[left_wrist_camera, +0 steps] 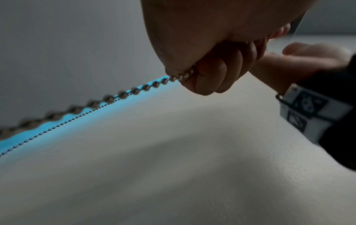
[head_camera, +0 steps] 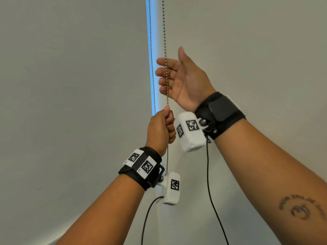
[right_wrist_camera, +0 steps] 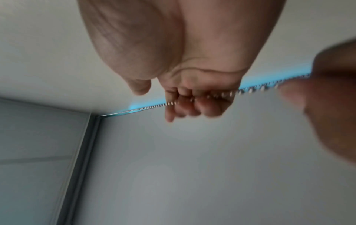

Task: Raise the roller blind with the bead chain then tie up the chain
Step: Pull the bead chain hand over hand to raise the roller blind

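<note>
The grey roller blind (head_camera: 70,85) hangs on the left. Beside its edge run two strands of the bead chain: a front strand (head_camera: 164,32) and a thinner back strand (head_camera: 151,41). My left hand (head_camera: 166,114) grips the front strand in a fist, thumb on top; the beads (left_wrist_camera: 134,90) leave the fist (left_wrist_camera: 202,68) taut. Just above it my right hand (head_camera: 174,68) is open, palm towards me and thumb up. The front strand (right_wrist_camera: 250,89) lies across its fingers (right_wrist_camera: 188,103), which do not close on it. Below the left fist the strand hangs straight down.
A white wall (head_camera: 247,50) fills the right side. A narrow blue-lit gap (head_camera: 149,68) separates blind and wall. Black cables (head_camera: 208,174) hang from both wrist cameras. A grey frame strip (right_wrist_camera: 86,144) shows in the right wrist view.
</note>
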Demonstrator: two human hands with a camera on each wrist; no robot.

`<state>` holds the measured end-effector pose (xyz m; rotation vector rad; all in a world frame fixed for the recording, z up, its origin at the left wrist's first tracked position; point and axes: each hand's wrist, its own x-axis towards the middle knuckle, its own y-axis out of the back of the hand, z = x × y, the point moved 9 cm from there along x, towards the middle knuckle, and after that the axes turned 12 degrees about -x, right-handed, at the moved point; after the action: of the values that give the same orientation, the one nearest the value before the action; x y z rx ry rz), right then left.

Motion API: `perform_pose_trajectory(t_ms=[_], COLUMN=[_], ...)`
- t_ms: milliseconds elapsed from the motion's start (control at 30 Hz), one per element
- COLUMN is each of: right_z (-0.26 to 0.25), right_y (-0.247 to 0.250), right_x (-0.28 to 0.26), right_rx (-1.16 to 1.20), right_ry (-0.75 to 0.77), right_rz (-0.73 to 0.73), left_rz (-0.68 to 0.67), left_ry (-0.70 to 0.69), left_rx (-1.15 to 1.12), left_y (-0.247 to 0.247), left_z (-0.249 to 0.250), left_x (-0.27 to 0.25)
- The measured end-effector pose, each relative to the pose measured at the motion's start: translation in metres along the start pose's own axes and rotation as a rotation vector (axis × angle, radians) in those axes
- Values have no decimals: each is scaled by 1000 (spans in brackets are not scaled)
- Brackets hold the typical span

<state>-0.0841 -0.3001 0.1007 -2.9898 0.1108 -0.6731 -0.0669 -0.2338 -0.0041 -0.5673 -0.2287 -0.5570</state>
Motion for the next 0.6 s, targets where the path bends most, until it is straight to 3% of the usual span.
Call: perform_pose_trajectory(t_ms=[100,200,367,467,600], right_z=[-1,2,9,25,57], right_y=[-7,-9,-20,-29,-36], right_x=[0,-11,-24,-33,-47], right_rx=[58,103,181,197,200], right_ry=[-10,14,41,23,-66], right_rz=[109,210,171,135,78], left_rz=[28,-56,-271,-294,-444], left_ry=[-111,-105,-49,-51,10], left_rx=[140,197,-40,15,-18], left_y=[14,22,6,-10,-49], left_z=[-9,-16,31,66,100], left_x=[-1,0,17,31,32])
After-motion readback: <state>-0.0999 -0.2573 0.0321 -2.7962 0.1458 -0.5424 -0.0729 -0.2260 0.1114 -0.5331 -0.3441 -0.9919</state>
